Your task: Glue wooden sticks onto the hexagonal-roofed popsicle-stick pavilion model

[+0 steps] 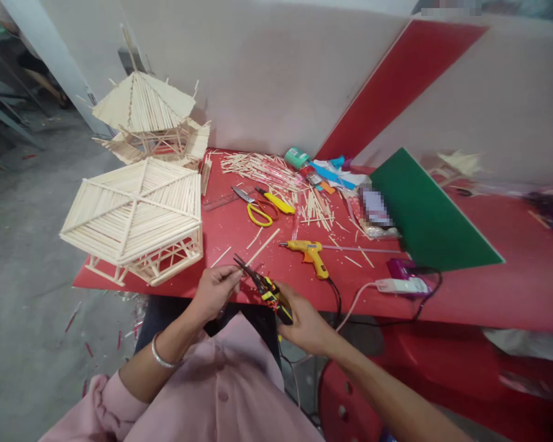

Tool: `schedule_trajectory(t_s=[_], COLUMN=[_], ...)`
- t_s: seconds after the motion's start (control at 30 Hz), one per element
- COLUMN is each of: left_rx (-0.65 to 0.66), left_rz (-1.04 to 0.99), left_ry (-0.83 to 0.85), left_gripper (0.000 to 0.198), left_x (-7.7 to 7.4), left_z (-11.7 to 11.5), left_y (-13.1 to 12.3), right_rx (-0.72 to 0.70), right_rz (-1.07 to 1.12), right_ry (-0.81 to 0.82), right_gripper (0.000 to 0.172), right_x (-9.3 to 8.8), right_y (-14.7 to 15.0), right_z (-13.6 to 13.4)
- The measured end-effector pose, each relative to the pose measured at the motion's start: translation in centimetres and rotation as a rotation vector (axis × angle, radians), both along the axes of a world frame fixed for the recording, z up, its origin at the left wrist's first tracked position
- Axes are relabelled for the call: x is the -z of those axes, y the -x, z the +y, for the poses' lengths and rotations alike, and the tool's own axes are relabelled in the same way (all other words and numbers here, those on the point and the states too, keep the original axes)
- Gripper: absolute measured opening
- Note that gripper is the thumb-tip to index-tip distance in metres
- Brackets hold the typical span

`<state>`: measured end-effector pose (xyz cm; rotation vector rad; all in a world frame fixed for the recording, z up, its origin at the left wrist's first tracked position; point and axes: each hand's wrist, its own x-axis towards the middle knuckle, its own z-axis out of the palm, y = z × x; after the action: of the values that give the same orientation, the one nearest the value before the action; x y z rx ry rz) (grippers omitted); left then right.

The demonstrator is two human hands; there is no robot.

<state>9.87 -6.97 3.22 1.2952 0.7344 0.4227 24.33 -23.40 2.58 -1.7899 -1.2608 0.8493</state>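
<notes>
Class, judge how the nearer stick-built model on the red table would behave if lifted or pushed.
The nearer model is probably light: thin sticks around open framing. Likely fragile; its slim legs could snap if squeezed. Its wide base suggests sliding on the red table, not tipping.

The dark metal cutting pliers (263, 288) with black-and-yellow grips sit in the right hand (304, 322) above the near edge of the red table (286, 270), tilted, slim blades parted and pointing up-left. Their tips touch the pinched fingers of the left hand (214, 287); anything held there is too small to tell.
</notes>
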Motion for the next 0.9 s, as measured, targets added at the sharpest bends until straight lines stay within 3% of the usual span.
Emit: schedule_trajectory(t_s=[0.2,0.3,0.37,0.43,0.5,0.57,0.67,0.77,0.83,0.9], left_rx=[-0.052,-0.073,-0.082,-0.100,-0.146,-0.224,-0.344,-0.398,-0.352,-0.206], left_rz=[0.000,0.004,0.000,-0.013,-0.022,-0.023,-0.028,-0.103,-0.150,-0.186], left_ry=[-0.025,-0.075,-0.112,-0.146,-0.175,-0.207,-0.264,-0.195,-0.074,0.119], left_gripper=[0.043,0.034,0.032,0.032,0.035,0.037,0.037,0.047,0.048,0.053], left_x=[1.1,1.4,1.6,2.1,2.8,3.5,3.9,3.4,2.9,2.3], left_z=[-0.1,0.0,0.0,-0.1,-0.1,0.1,0.8,1.2,1.0,0.8], left_y=[0.0,0.2,0.3,0.2,-0.3,-1.1,-2.5,-3.5,-3.7,-3.8], right_rx=[0.001,0.031,0.020,-0.037,-0.096,-0.095,-0.012,-0.018,-0.092,-0.167], right_rz=[-0.066,0.019,0.256,0.669,1.090,1.296,1.247,1.170,1.174,1.195], right_ry=[0.045,0.067,0.145,0.221,0.210,0.165,0.180,0.218,0.234,0.246], right_gripper=[0.076,0.078,0.070,0.061,0.055,0.053,0.053,0.058,0.061,0.062], right_x=[0.2,-0.4,-0.5,-0.5,-0.4,-0.4,-0.5,-0.4,-0.2,0.0], right_y=[0.1,-0.5,-0.7,-0.8,-0.8,-0.9,-1.3,-1.7,-1.9,-1.9], right_z=[0.1,-0.4,-0.9,-1.5,-1.7,-1.6,-0.9,-0.4,-0.5,-0.8])
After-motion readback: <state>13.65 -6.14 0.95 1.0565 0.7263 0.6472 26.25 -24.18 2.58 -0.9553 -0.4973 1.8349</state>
